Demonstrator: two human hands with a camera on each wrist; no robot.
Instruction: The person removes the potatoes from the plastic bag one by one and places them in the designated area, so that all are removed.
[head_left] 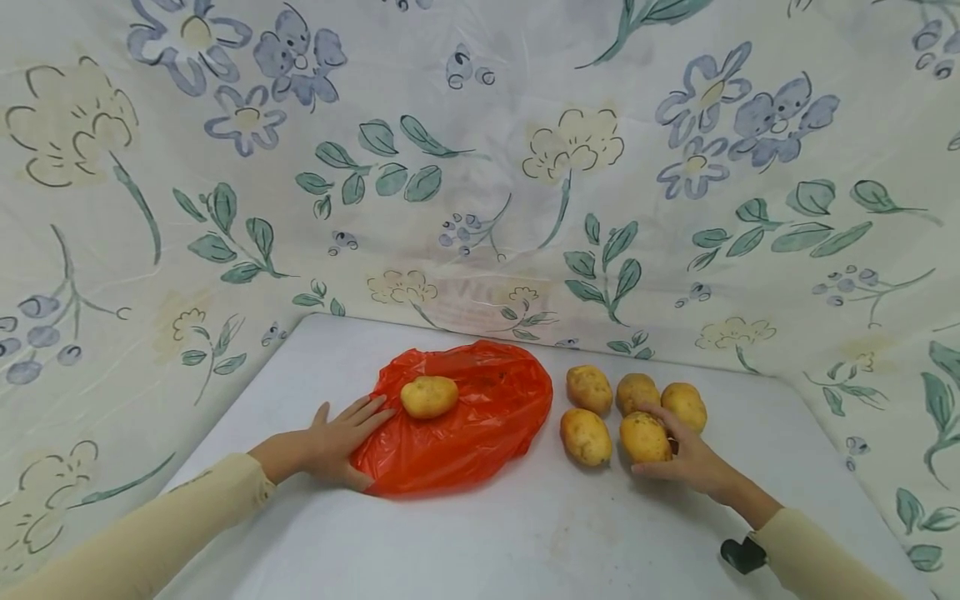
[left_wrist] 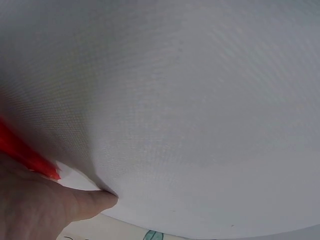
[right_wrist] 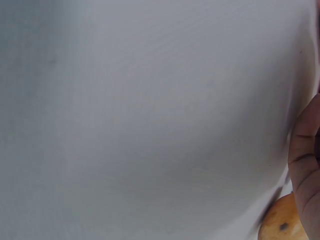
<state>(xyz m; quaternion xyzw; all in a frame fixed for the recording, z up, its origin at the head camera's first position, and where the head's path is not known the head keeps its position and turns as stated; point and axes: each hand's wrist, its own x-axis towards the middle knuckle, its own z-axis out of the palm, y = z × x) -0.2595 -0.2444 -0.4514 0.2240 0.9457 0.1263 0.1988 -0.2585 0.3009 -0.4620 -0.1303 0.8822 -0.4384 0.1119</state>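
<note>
A red plastic bag (head_left: 480, 450) lies flat and crumpled on the table, with one potato (head_left: 429, 397) on top of it. My left hand (head_left: 341, 442) rests at the bag's left edge, its fingers spread and straight. In the left wrist view, the left thumb (left_wrist: 85, 202) extends beside a bit of red bag (left_wrist: 25, 155). To the right, my right hand (head_left: 693, 454) holds the front-right potato (head_left: 643, 437) of a group, thumb on its near side and fingers over its far side. The right wrist view shows part of that hand (right_wrist: 305, 165) and a potato (right_wrist: 284, 222).
Several other potatoes sit close together around the held one, including one at the front left (head_left: 586, 437) and one at the right (head_left: 684, 407). The white table (head_left: 480, 550) meets a flower-patterned cloth (head_left: 480, 192) at its back and sides.
</note>
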